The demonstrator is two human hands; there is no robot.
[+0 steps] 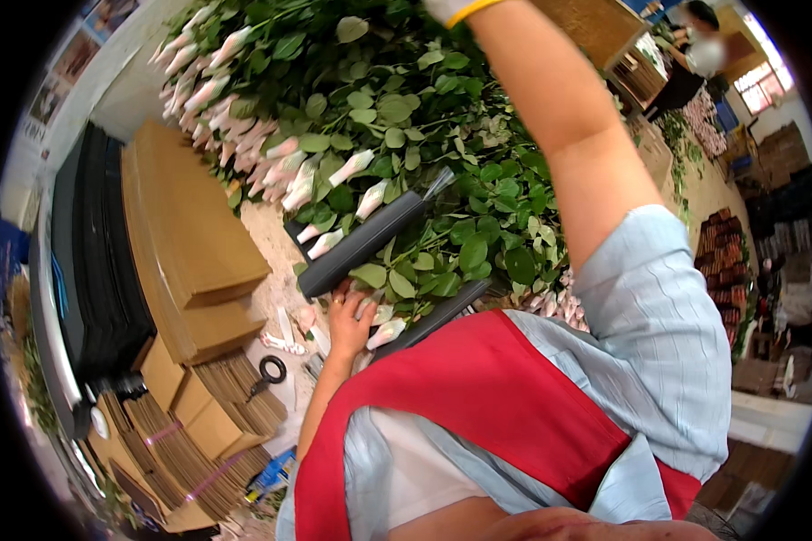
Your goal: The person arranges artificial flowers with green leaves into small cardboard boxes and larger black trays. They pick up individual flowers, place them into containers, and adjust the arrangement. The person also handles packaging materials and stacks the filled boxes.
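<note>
My left hand (pixel 350 320) lies beside a rose bud in a pale net sleeve (pixel 387 333), just below the end of a dark padded bar (pixel 361 245). Its fingers look stretched out and slightly apart, and I see nothing gripped in them. A second dark bar (pixel 438 316) runs closer to my body, with leafy rose stems (pixel 460 243) between the two. My right arm reaches far across the big heap of roses (pixel 388 99). Only the edge of my right hand (pixel 447 9), in a white glove with a yellow cuff, shows at the top; its fingers are out of frame.
On the left stand a large cardboard box (pixel 185 216), black crates (pixel 99 252) and stacked flat cardboard (pixel 176 442). Scissors (pixel 282 343) and a black tape ring (pixel 272 370) lie near my left forearm. Another person (pixel 690 59) stands at the far right.
</note>
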